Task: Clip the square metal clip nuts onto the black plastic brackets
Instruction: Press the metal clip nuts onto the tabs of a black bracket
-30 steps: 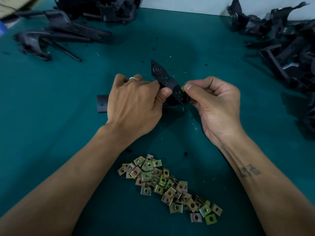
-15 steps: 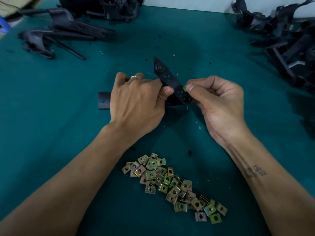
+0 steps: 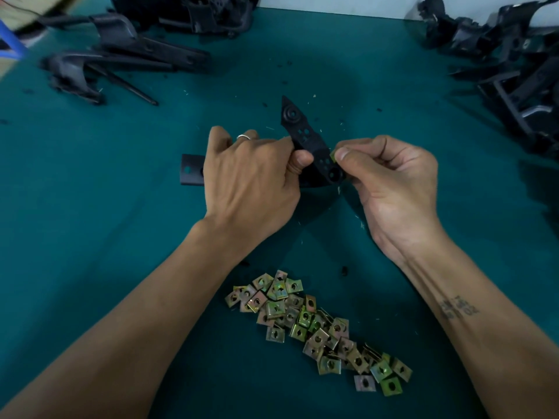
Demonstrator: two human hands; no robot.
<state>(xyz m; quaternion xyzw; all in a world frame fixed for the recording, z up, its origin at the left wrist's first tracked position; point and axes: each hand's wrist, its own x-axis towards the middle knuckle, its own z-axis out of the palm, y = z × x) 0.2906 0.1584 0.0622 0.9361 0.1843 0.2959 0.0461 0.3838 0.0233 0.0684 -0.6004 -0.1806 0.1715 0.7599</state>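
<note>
My left hand (image 3: 251,182) grips a black plastic bracket (image 3: 305,137) at mid-table, its pointed end tilted up and away from me. A flat tab of the bracket (image 3: 191,170) sticks out left of my knuckles. My right hand (image 3: 390,182) pinches a small yellowish metal clip nut (image 3: 333,155) between thumb and forefinger, pressed against the bracket's right edge. A heap of several square clip nuts (image 3: 314,325) lies on the green table near me, between my forearms.
Black plastic brackets (image 3: 121,58) lie at the far left, more black parts (image 3: 193,10) at the back middle, and a large pile of brackets (image 3: 520,65) at the far right. The green table (image 3: 90,207) carries small dark specks and shavings.
Both hands and the bracket stay almost in place; my right thumb and forefinger have shifted the clip nut slightly along the bracket's right edge.
</note>
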